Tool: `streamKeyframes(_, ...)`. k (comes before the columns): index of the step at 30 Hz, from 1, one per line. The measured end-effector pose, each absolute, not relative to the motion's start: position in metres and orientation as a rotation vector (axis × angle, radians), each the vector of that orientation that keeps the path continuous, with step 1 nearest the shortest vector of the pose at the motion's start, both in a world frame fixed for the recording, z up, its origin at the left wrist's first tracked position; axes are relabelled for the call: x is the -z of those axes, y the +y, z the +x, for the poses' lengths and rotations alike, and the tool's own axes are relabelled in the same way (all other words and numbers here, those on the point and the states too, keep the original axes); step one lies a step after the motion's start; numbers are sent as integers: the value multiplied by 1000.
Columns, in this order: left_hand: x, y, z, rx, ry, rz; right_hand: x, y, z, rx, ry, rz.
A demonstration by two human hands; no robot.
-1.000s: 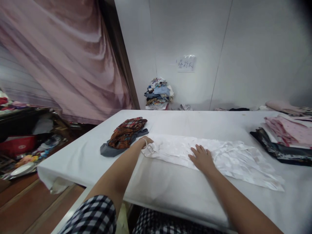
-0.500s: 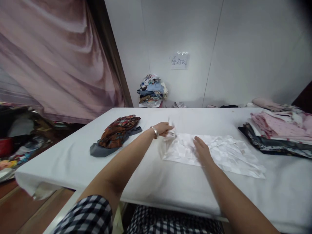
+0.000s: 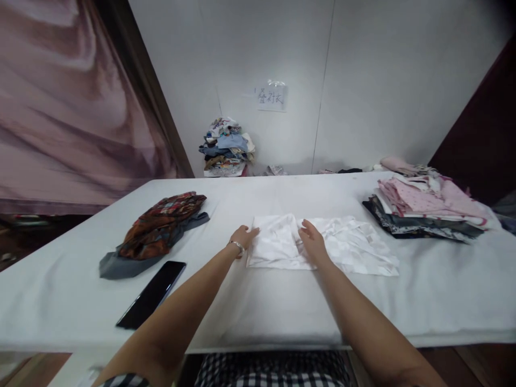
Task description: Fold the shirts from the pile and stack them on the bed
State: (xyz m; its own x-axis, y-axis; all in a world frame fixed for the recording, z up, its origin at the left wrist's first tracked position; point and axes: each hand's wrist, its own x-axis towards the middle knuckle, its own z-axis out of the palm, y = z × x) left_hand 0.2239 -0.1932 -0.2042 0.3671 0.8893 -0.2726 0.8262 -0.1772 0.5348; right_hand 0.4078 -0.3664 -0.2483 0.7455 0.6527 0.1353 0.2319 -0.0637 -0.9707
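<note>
A white garment (image 3: 355,244) with a faint checked sheen lies in a long strip across the middle of the white-covered table. Its left end is doubled over into a flat panel (image 3: 274,242). My left hand (image 3: 243,238), with a silver bracelet at the wrist, rests at the left edge of that panel, fingers stretched out and not gripping. Over the panel's right edge lies my right hand (image 3: 313,243), open, its fingers pointing away from me. The garment's right part is wrinkled.
Left of me lie a heap of brown plaid and grey clothes (image 3: 161,231) and a black phone (image 3: 153,295). A stack of pink and dark folded clothes (image 3: 427,207) is at the right. Behind the table rises a clothes pile (image 3: 228,148) beneath a paper sign (image 3: 272,98).
My left hand has let go of the garment's left end, which now lies flat, and moved to its edge. The view has swung right. The phone now shows.
</note>
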Motion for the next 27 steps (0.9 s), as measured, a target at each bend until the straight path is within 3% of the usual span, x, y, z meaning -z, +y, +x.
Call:
streamKeyframes(10,215,-194,229,-164,1450,2018,227,-360,391,-324,-1161,-2195)
streamKeyframes(24,209,-200,223,-155,1413,1997,210,-372,387,-187,-1334,-2367)
streamKeyframes(27,207,-198,224,-118,1393,2024,200,-377,373,-39,-1395,-2339)
